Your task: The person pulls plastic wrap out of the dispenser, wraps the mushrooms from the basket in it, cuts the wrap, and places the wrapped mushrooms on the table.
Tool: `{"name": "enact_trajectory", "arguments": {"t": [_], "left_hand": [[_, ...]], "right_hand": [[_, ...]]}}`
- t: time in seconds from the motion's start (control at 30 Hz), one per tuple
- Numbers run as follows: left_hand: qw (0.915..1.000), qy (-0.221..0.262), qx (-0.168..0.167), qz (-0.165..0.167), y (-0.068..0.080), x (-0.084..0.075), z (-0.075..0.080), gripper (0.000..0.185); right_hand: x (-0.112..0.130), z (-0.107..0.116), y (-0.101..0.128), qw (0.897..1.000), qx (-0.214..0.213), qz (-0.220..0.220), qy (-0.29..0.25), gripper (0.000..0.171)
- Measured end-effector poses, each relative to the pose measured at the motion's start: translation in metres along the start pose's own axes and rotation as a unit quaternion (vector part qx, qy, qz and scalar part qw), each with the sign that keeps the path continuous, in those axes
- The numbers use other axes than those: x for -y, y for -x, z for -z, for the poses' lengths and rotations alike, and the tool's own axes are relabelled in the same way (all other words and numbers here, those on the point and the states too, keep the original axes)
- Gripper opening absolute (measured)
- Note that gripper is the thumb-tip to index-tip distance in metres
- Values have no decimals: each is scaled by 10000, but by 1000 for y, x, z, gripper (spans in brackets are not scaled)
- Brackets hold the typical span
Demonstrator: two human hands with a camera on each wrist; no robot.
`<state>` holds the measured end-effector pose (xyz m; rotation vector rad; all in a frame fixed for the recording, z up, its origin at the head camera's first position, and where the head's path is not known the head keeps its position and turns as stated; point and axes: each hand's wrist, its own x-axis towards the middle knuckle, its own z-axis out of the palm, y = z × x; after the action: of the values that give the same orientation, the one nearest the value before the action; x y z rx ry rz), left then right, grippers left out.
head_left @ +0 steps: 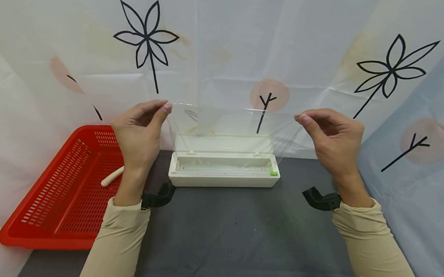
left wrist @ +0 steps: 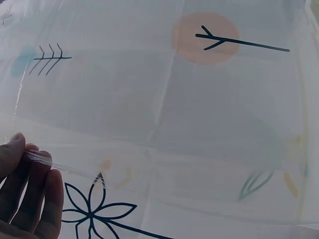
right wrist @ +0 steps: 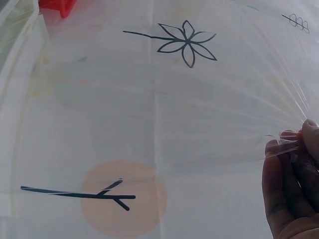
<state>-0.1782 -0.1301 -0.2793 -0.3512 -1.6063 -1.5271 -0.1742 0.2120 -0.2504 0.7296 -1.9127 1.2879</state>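
Note:
A clear sheet of plastic wrap [head_left: 231,118] stretches between my two raised hands. My left hand [head_left: 140,131] pinches one upper corner between thumb and fingers; my right hand [head_left: 333,134] pinches the other. From there the film runs down to a white wrap dispenser box [head_left: 223,181], whose lid [head_left: 225,143] stands up at the back. A small green piece [head_left: 274,173] sits at the box's right front edge. Creases fan out from the fingertips in the right wrist view, where the film [right wrist: 224,109] is pulled taut. The left wrist view shows its edge bunched at the fingers [left wrist: 42,174].
A red plastic basket [head_left: 41,229] stands on the left, partly behind my left forearm. Inside it lies a cream-coloured handle [head_left: 112,176], its other end hidden by that arm. Dark grey cloth [head_left: 238,241] covers the table. Behind hangs a white patterned curtain [head_left: 220,36].

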Motion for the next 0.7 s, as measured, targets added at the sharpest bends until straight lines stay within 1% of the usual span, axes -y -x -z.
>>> {"name": "enact_trajectory", "arguments": {"t": [0.2, 0.27, 0.33, 0.43, 0.5, 0.6, 0.7], "left_hand": [[9997, 125, -133, 152, -2, -11, 0, 9], [9997, 154, -114, 182, -3, -13, 1, 9], [9997, 165, 6, 168, -3, -13, 4, 9], [9990, 186, 390, 131, -2, -13, 13, 10], [9968, 141, 781, 98, -1, -14, 21, 10], [9892, 111, 1459, 114, 1, -18, 35, 9], [9798, 106, 1981, 250, 4, -25, 46, 10]], "right_hand": [[3, 0, -1, 9990, -135, 43, -426, 6], [4, 0, -1, 9986, -122, 36, -523, 6], [4, 1, 0, 9977, -92, 36, -674, 10], [4, 2, 2, 9957, 10, 47, -922, 18], [6, 4, 4, 9937, 117, 31, -1111, 22], [9, 9, 8, 9912, 350, -29, -1278, 19], [13, 14, 13, 9879, 696, -149, -1377, 13]]}}
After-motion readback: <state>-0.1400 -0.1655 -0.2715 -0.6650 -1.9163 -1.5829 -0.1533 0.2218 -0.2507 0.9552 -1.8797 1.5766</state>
